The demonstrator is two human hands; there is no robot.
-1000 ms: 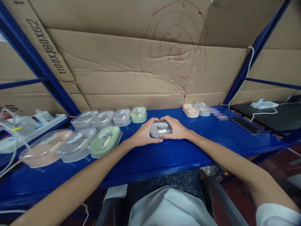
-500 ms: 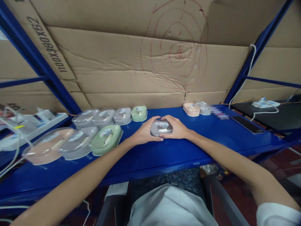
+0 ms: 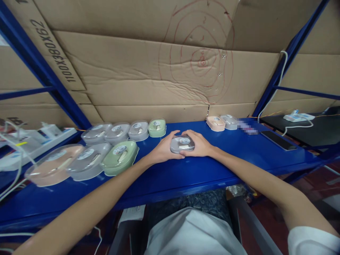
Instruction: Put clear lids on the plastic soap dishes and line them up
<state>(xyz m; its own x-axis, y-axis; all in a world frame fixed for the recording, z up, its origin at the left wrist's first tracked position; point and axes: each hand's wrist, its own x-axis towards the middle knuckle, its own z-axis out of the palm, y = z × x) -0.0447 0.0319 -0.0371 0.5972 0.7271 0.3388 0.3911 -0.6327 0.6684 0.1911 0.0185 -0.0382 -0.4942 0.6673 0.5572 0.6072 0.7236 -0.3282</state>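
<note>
A small grey oval case [image 3: 182,143] with a clear lid and a round label rests on the blue shelf [image 3: 186,173] in front of me. My left hand [image 3: 162,150] wraps its left side, and my right hand [image 3: 199,144] wraps its right side, thumbs along the near edge. Left of my hands lie two rows of similar cases: a green one [image 3: 120,157], a grey one [image 3: 88,161] and a pink one [image 3: 54,167] in front, with grey ones [image 3: 117,131] and a small green one [image 3: 157,127] behind.
A pink case [image 3: 215,123] and a grey case [image 3: 230,121] sit at the back right, near a dark phone [image 3: 278,140]. White power strips lie at far left [image 3: 39,140] and far right [image 3: 299,117]. Cardboard sheets [image 3: 164,71] form the back wall.
Both hands stay on the grey case with barely any movement; only the view has shifted slightly.
</note>
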